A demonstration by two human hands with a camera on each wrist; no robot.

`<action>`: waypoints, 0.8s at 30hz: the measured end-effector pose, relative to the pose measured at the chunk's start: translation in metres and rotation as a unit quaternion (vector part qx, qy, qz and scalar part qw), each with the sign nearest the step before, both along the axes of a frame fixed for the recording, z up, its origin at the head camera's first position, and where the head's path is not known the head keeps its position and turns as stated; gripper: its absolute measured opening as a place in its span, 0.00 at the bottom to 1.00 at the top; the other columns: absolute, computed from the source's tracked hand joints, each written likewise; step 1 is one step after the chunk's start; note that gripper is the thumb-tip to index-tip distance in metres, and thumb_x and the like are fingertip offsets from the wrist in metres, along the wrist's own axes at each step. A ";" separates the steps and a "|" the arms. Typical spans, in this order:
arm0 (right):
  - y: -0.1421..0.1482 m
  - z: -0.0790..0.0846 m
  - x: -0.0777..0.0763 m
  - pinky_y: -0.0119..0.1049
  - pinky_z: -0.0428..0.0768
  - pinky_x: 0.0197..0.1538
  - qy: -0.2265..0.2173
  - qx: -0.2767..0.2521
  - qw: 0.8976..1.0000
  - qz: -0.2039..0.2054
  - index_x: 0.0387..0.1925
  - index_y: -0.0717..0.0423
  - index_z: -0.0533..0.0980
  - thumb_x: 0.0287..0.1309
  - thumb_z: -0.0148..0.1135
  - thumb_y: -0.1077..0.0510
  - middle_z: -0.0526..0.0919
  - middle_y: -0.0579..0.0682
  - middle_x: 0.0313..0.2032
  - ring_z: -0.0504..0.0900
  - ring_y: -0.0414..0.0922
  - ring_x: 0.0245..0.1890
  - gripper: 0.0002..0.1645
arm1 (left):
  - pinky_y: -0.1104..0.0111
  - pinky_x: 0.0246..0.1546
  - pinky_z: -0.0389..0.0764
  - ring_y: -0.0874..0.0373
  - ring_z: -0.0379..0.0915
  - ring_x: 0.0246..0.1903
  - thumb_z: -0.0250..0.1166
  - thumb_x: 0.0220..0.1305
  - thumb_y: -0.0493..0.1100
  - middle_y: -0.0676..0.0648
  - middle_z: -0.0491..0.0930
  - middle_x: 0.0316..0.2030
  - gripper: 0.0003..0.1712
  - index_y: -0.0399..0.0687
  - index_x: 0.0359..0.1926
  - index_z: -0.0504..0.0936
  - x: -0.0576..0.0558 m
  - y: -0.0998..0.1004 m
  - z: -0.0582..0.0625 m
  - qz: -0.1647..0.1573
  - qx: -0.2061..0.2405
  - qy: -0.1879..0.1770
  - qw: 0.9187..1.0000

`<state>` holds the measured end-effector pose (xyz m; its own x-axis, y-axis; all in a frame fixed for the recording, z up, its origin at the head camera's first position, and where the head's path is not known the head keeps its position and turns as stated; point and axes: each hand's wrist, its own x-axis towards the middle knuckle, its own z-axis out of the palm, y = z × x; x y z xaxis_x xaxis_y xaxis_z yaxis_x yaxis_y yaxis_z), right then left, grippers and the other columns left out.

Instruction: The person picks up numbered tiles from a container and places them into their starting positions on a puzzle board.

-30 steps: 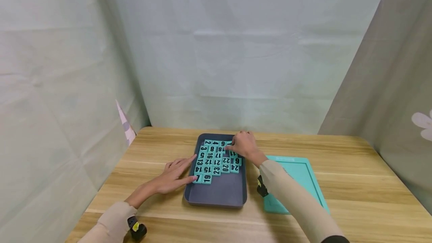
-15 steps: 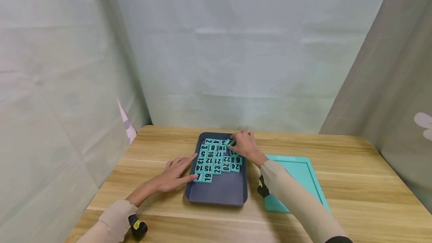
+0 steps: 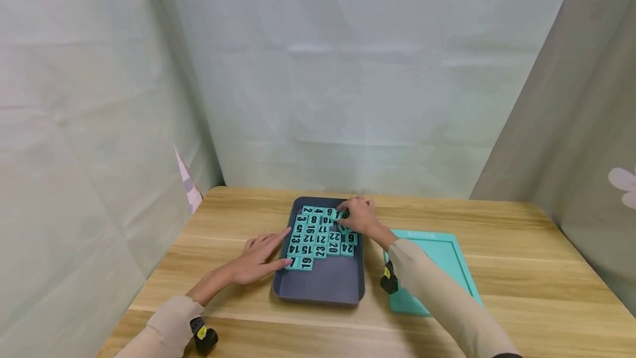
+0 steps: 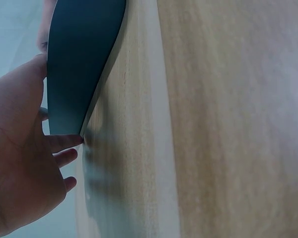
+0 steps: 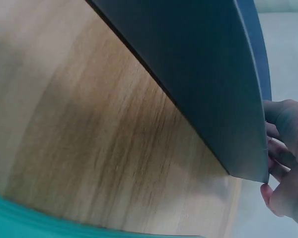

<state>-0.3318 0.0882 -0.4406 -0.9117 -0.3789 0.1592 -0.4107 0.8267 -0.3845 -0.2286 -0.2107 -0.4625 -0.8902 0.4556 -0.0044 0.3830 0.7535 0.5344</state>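
Observation:
A dark grey tray point(image 3: 320, 289) holds several turquoise number tiles point(image 3: 308, 229), set close together in rows. At its far right corner, my right hand point(image 3: 361, 217) has thumb and fingers bent around a number tile point(image 3: 338, 215), which the fingers partly cover. My left hand point(image 3: 252, 262) lies along the tray's left side, fingers extended, the thumb over the rim by the tile marked 7. In the left wrist view, fingers of the left hand point(image 4: 22, 148) touch the tray's outer wall point(image 4: 82, 64). The right wrist view shows the right hand point(image 5: 290, 153) reaching over the rim; the tiles are hidden there.
A turquoise frame board point(image 3: 439, 253) lies right of the tray, partly under the right forearm. Both rest on a wooden table point(image 3: 526, 269). Pale curtains point(image 3: 358, 82) hang behind and at both sides.
Half a second ago the tile in my right hand was tilted up; now it lies flatter beside the far row. The left hand has stayed put.

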 end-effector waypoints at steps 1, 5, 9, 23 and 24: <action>0.001 0.000 0.001 0.47 0.59 0.47 -0.002 -0.007 1.000 0.002 0.51 0.52 0.86 0.57 0.75 0.54 0.88 0.51 0.51 0.75 0.53 0.55 0.19 | 0.36 0.68 0.49 0.36 0.52 0.76 0.57 0.72 0.64 0.40 0.60 0.77 0.47 0.53 0.82 0.51 0.000 0.000 -0.001 0.000 0.001 0.001 1.000; 0.004 0.001 0.005 0.47 0.57 0.46 -0.006 -0.039 0.999 0.014 0.50 0.53 0.86 0.57 0.75 0.56 0.87 0.51 0.52 0.73 0.53 0.56 0.18 | 0.36 0.68 0.49 0.37 0.52 0.76 0.57 0.72 0.64 0.40 0.60 0.77 0.47 0.53 0.82 0.51 -0.002 0.000 -0.003 -0.001 0.001 0.002 1.000; 0.008 0.003 0.008 0.47 0.55 0.46 -0.003 -0.066 0.997 0.040 0.51 0.55 0.86 0.57 0.74 0.57 0.87 0.53 0.52 0.72 0.53 0.55 0.19 | 0.37 0.67 0.51 0.37 0.53 0.75 0.58 0.72 0.63 0.40 0.61 0.77 0.47 0.53 0.82 0.51 -0.003 -0.001 -0.005 -0.001 0.005 0.007 1.000; 0.037 0.021 0.025 0.57 0.71 0.59 0.028 -0.082 0.985 0.146 0.49 0.62 0.85 0.57 0.72 0.60 0.89 0.56 0.48 0.79 0.57 0.54 0.18 | 0.40 0.66 0.66 0.38 0.62 0.69 0.64 0.71 0.53 0.35 0.66 0.72 0.44 0.46 0.79 0.56 -0.020 -0.010 -0.001 -0.019 0.153 -0.086 0.984; 0.040 0.023 0.027 0.57 0.71 0.60 0.021 -0.084 0.985 0.148 0.49 0.62 0.85 0.57 0.72 0.60 0.89 0.56 0.48 0.79 0.57 0.54 0.18 | 0.43 0.65 0.67 0.38 0.63 0.68 0.64 0.71 0.52 0.36 0.68 0.71 0.43 0.45 0.79 0.57 -0.022 -0.010 0.000 -0.018 0.166 -0.095 0.981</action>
